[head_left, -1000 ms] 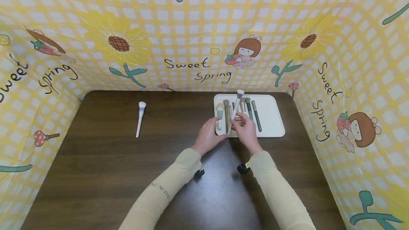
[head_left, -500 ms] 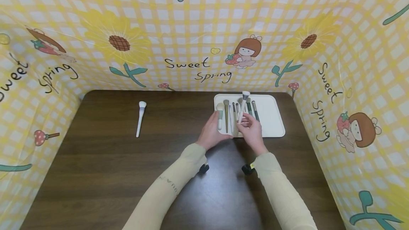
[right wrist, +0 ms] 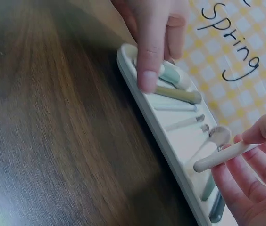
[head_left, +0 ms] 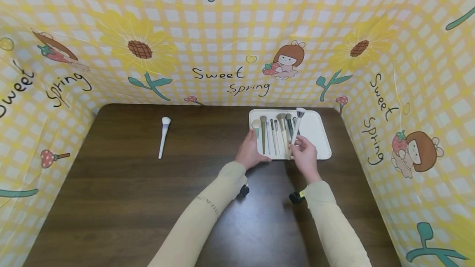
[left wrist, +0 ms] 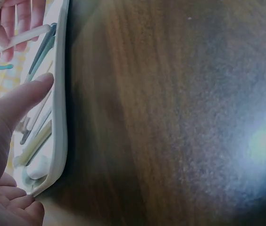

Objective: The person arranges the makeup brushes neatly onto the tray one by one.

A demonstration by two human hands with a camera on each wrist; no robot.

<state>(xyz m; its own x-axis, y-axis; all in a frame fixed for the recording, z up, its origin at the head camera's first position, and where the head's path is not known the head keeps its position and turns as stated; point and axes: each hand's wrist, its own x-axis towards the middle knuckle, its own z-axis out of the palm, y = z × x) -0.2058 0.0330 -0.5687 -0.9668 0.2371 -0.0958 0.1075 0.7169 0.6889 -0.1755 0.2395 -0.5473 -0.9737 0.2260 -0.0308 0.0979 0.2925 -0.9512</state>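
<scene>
A white-handled makeup brush [head_left: 297, 125] with a dark-and-white tip is pinched between the thumb and fingers of my right hand [head_left: 305, 156], above the right part of the white tray [head_left: 315, 135]. Its rounded handle end [right wrist: 208, 163] points toward me in the right wrist view. My left hand [head_left: 251, 150] is at the tray's near-left corner. Its thumb [left wrist: 29, 96] reaches over the front rim, while its other fingers [left wrist: 17, 197] curl at the tray's left end. Several brushes lie side by side in the tray, among them an olive-handled one [right wrist: 175, 93] and a mint-green one [right wrist: 172, 75].
Another white brush [head_left: 163, 137] lies alone on the dark wooden table [head_left: 122, 201], toward the left. A yellow checked cloth [head_left: 222, 32] with printed flowers and words rises behind the table and along both sides.
My right hand has carried the white-handled brush rightward across the tray, uncovering brushes in the middle. My left hand has shifted slightly right. The lone brush stays put.
</scene>
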